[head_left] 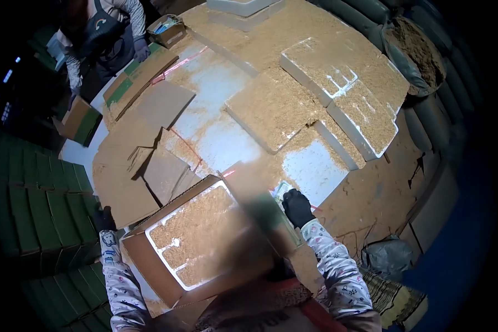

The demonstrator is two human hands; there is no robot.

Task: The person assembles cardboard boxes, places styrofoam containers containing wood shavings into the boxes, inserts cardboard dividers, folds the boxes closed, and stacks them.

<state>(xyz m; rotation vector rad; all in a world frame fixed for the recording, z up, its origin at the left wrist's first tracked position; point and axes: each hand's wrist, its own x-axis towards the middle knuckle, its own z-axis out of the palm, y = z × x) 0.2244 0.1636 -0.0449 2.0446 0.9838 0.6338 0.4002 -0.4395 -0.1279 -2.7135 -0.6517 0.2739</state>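
Observation:
An open cardboard box [159,272] stands before me, holding a white foam tray [161,259] filled with tan, sawdust-like material [196,226]. My left hand [105,218], in a dark glove, is left of the box beside the edge of flat brown cardboard [124,185]. Its fingers blend into the shadow, so their grip is unclear. To the right of the box, my right hand [297,208], also dark-gloved, has its fingers curled on a small printed packet [283,190] in white and green. A blurred dark patch covers the box's right side.
More filled foam trays [337,113] cover the sawdust-strewn table [227,130]. Across it, a person in an apron [102,39] handles a cardboard box [78,122]. Green cartons [36,205] are stacked at left. An open sack [415,52] and stuffed bags line the right.

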